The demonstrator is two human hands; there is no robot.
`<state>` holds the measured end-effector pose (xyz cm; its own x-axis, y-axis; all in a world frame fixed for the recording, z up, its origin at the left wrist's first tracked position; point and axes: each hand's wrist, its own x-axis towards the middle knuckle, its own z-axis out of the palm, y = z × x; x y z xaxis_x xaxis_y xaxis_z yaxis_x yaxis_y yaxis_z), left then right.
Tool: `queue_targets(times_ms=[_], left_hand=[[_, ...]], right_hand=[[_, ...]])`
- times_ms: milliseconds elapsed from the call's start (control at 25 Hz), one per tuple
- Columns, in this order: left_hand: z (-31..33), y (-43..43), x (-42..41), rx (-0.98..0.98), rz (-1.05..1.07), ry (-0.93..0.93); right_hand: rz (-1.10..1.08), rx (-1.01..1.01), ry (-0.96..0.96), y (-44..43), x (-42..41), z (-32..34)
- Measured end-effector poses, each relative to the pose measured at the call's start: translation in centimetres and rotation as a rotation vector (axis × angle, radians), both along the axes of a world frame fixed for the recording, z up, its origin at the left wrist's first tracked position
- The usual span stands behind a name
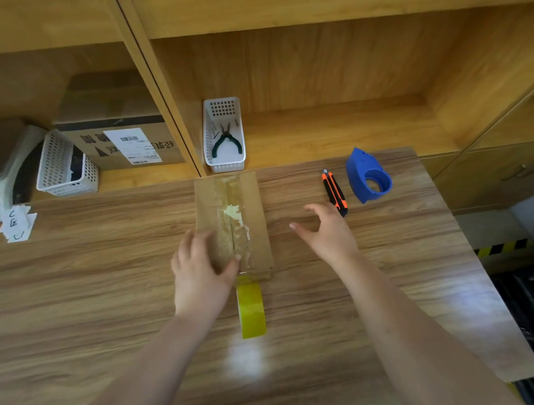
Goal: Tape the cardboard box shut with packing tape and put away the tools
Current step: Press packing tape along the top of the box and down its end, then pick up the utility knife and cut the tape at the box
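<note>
Table (111,301): wood-grain top, carrying everything below.
Cardboard box (253,209): lying flat near the middle, clear tape running along its seam.
Tape roll (251,307): yellow, standing on edge just in front of the box.
Utility knife (334,192): orange and black, lying to the right of the box.
Tape dispenser (368,176): blue, sitting just right of the knife.
Paper slips (17,224): resting at the far left edge.

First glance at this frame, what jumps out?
The cardboard box at the table's centre, its seam already taped, with the left hand pressing its near end. The yellow tape roll stands just below it, strip still attached. The right hand hovers open near the orange utility knife and blue tape dispenser.
</note>
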<state>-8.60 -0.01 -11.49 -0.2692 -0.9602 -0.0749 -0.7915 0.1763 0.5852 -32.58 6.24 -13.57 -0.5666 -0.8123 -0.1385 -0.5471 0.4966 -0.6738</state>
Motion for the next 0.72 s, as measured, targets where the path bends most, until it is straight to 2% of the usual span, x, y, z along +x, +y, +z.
queue_targets(times_ms=[80,160,320,520,720], left_hand=[[-0.8,0.0,1.4,0.224,0.262,0.237],[-1.2,1.2,2.1,0.531,0.456,0.425],[-2.2,3.8,1.8,0.943,0.628,0.636],[-1.9,4.2,0.3,1.046,0.677,0.779],[-2.9,5.0,0.0,1.011,0.678,0.713]], right_hand=[[-0.025,0.002,-0.021,0.1,-1.2,-0.5],[-0.046,0.019,-0.034,0.0,-2.3,-1.0],[-0.093,0.093,-0.053,0.0,-4.0,-2.3],[-0.099,0.121,-0.073,-0.5,-5.6,-3.7],[-0.153,0.144,-0.137,-1.5,-7.2,-5.1]])
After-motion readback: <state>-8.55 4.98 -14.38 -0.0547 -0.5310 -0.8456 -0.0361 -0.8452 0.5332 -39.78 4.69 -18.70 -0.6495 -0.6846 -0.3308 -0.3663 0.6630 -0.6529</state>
